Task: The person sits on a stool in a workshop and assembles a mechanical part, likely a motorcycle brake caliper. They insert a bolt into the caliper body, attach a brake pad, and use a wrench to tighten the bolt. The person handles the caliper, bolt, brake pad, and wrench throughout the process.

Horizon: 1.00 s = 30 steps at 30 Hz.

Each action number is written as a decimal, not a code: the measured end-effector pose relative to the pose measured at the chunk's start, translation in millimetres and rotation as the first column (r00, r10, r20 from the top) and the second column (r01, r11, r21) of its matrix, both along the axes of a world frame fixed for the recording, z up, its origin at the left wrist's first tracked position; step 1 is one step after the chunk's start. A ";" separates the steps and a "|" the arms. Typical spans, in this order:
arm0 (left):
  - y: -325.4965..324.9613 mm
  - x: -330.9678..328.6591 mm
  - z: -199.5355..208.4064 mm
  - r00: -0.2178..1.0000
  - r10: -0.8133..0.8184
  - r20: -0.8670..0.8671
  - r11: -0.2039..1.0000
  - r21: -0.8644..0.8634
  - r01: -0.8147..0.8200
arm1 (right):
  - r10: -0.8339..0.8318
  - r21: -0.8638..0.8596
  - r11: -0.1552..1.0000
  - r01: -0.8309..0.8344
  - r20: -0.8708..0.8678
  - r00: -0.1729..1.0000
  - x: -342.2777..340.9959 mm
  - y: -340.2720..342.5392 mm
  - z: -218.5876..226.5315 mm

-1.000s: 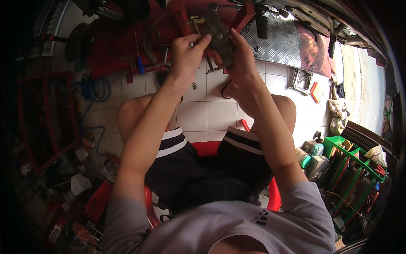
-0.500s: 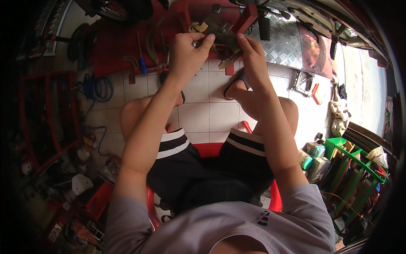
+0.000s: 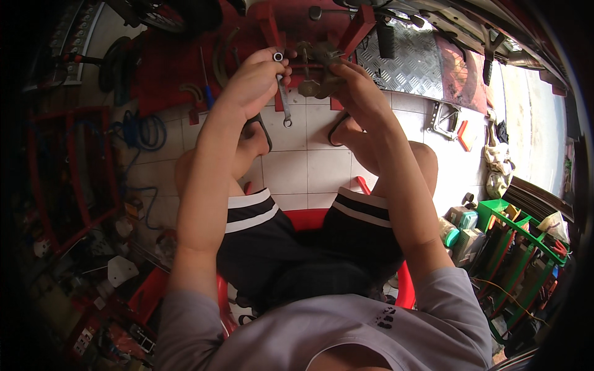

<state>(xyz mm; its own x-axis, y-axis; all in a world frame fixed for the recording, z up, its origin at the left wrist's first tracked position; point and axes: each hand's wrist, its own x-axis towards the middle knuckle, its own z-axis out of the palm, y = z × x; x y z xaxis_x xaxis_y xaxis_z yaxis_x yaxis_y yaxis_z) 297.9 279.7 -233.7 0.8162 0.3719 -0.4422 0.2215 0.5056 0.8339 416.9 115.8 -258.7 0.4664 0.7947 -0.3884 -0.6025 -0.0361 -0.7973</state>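
My left hand [image 3: 255, 83] is closed round a double-ended ring wrench [image 3: 284, 104]. One ring shows above the fingers, and the other end hangs down over the floor tiles. Beside it on the right, my right hand [image 3: 357, 89] grips a dark, greyish metal part [image 3: 323, 62] with a rod and a rounded plate on its left side. A small gap lies between the wrench and this part. The part's exact kind is hard to make out. Both hands are held out over the edge of a red platform [image 3: 167, 80].
On the platform's left lie a screwdriver [image 3: 207, 86] with a blue handle and curved metal pieces [image 3: 192, 93]. Red uprights [image 3: 359, 31] stand behind my hands. A blue hose [image 3: 139, 128] coils on the left floor; a green tool rack [image 3: 495, 213] stands at the right.
My left hand has moved off the metal part, slightly left and down, and the wrench now shows in it. The part has turned in my right hand.
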 end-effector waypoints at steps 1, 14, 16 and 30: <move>0.0 0.2 -3.6 1.000 0.002 0.012 1.000 0.020 -0.002 | 0.014 -0.015 1.000 -0.014 0.037 0.999 0.5 0.2 -1.9; 7.1 6.9 -13.6 0.999 -0.050 -0.015 0.797 0.602 0.049 | -0.113 -0.181 0.974 0.138 0.142 0.983 7.0 -1.2 -13.1; 6.9 8.0 -17.1 0.993 0.001 0.122 0.818 0.571 -0.071 | -0.082 -0.207 0.972 0.112 0.146 0.986 6.8 -2.7 -14.5; -19.4 11.5 -3.9 0.876 0.009 0.482 0.702 0.621 -0.348 | -0.264 -0.177 0.951 0.254 -0.034 0.964 14.0 -0.7 -2.8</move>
